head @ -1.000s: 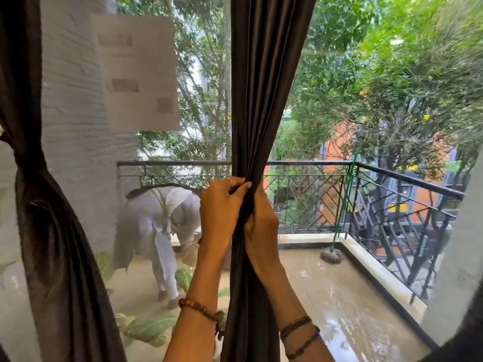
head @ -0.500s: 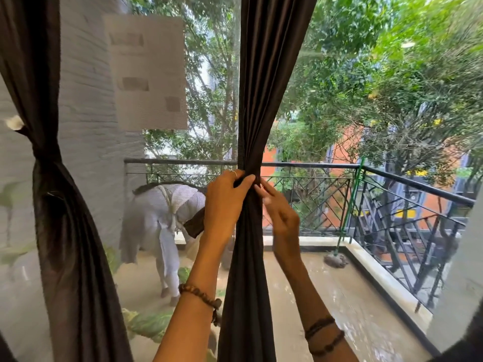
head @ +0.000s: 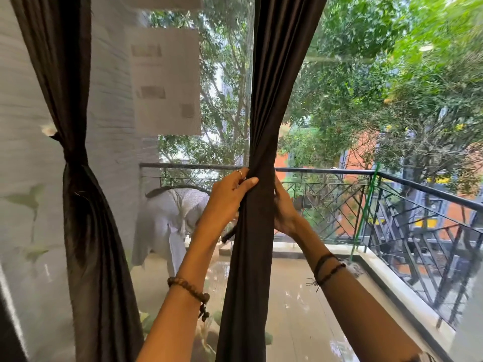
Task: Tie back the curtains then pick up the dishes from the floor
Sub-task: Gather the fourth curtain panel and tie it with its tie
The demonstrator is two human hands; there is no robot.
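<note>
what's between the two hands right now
The gathered middle curtain: the left hand grips it from one side, the right hand from the other, seen in the head view.

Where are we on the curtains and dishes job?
Done: the left curtain is already cinched at its middle. In hand: the left hand and right hand bunch the middle curtain between them; no tie shows round it yet. Left: finishing that tie, then the dishes, which are not in view here.
</note>
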